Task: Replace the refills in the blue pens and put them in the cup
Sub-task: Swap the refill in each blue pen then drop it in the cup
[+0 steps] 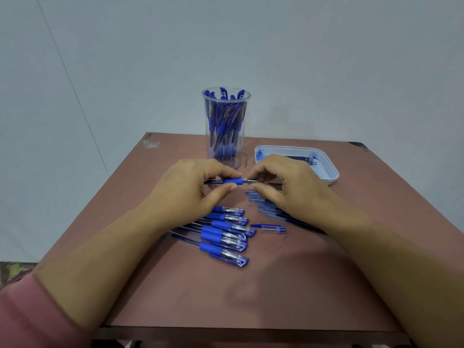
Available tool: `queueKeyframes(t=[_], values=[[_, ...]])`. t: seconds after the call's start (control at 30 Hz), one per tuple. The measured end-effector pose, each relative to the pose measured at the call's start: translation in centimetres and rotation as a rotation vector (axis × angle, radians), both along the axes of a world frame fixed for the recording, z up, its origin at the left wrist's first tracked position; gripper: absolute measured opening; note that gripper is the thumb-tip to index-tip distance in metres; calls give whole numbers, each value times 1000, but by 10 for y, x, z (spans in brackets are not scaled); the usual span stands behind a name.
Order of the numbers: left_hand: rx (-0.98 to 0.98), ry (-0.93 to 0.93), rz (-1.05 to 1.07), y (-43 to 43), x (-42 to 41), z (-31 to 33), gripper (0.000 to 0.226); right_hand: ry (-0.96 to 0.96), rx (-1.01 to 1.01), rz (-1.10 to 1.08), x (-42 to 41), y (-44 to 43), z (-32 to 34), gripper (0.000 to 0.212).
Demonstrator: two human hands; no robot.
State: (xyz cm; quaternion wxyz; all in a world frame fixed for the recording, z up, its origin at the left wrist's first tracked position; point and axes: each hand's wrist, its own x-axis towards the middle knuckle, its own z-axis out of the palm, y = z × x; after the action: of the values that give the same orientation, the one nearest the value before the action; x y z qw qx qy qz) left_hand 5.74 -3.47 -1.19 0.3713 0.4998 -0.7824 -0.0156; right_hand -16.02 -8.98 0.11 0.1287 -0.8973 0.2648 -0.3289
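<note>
Fingers (227, 174) of the left hand (187, 189) pinch a blue pen (232, 181) by its rubber grip and hold it level above the table (251, 297). The right hand (288, 184) curls its fingertips round the metal nose of the same pen, by the look of it turning the tip on or off.

Behind the hands a clear cup (226, 126) stands crowded with blue pens, so I'd judge much of the job done. Still waiting are several capped pens (226, 234) in a rough row, a loose cap (272, 228) beside them, and thin blue pieces (266, 209) half hidden under the right hand. A white tray (326, 172), smeared with ink, holds a few refills (305, 159).

The table is reddish-brown with chipped far corners and sits against a plain pale wall (150, 59).
</note>
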Motion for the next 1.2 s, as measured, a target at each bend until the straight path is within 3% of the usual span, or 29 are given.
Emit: queueKeyframes(t=[0.2,0.33,0.43,0.67,0.8,0.87,1.0,1.2], values=[[-5,10,0,-1,0,0,24,7,48,3,-2,0,1,29],[-4,3,-2,0,-1,0,25,31,-20,1,0,0,1,12],[0,-4,-4,0,-1,1,25,48,-4,-19,-1,-1,0,20],[-15,6,-3,0,-1,1,23,24,-4,-2,0,2,2,10],[-40,25,0,0,-1,2,22,64,-49,-17,2,2,2,15],[-20,18,5,0,0,3,19,67,41,-28,1,4,4,14],[-8,-4,41,-1,5,3,24,243,226,-80,-14,8,15,29],[25,3,37,0,4,3,25,477,269,-38,-27,13,25,31]])
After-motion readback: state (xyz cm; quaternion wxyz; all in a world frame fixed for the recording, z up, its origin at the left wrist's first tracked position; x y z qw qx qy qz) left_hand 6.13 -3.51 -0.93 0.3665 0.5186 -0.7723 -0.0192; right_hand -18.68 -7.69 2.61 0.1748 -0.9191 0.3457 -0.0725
